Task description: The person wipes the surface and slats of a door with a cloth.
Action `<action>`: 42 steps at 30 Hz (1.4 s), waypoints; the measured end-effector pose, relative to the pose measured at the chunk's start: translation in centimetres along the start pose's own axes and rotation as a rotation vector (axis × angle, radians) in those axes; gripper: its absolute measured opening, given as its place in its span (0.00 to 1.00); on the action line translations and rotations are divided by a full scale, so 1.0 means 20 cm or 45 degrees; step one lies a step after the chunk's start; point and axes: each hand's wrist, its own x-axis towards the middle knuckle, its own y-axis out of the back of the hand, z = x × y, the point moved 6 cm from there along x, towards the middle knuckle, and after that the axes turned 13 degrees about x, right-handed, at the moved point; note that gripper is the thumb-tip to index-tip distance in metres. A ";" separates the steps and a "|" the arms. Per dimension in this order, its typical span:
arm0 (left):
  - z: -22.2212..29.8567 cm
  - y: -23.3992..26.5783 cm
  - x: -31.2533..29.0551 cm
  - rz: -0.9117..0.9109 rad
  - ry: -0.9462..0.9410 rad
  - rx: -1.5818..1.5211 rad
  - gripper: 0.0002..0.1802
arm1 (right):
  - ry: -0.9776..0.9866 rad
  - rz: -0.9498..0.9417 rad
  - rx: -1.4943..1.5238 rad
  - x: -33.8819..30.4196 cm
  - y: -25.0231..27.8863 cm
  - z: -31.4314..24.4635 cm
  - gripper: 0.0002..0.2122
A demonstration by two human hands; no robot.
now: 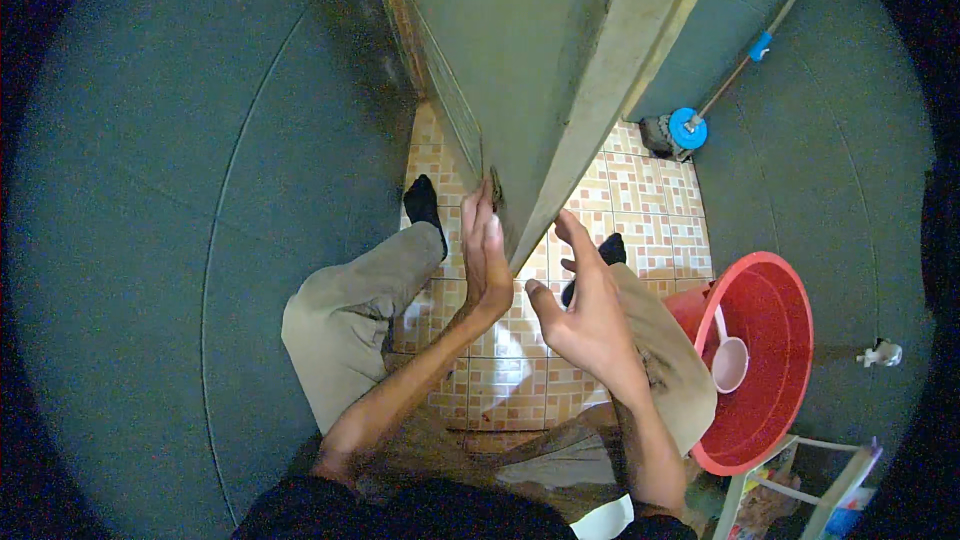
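A grey-green door (pixel 500 50) stands ajar in front of me, its pale edge (pixel 590 90) turned toward my right. My left hand (pixel 485 250) lies against the door's left face with fingers stretched upward, beside a small dark metal fitting (pixel 496 190). On the other side, my right hand (pixel 590 310) is close to the door's edge. Its fingers and thumb are apart, and nothing shows in it. The index fingertip is at the edge; I cannot tell whether it touches.
A red tub (pixel 755 440) with a pale pink dipper (pixel 731 365) stands to my right, near a metal rack (pixel 800 495). A mop (pixel 688 128) leans in the far right corner. A tap (pixel 881 353) juts from the right wall. Patterned tiles (pixel 655 180) cover the floor.
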 end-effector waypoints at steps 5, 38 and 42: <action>0.04 0.01 -0.01 0.065 -0.330 0.149 0.39 | 0.003 0.006 -0.024 0.00 0.01 0.01 0.36; -0.06 -0.04 -0.01 0.017 -0.085 0.080 0.39 | 0.107 -0.005 0.027 -0.02 0.01 -0.04 0.37; 0.08 0.00 -0.03 0.092 -0.353 0.203 0.39 | 0.155 -0.015 0.029 -0.01 0.01 -0.05 0.38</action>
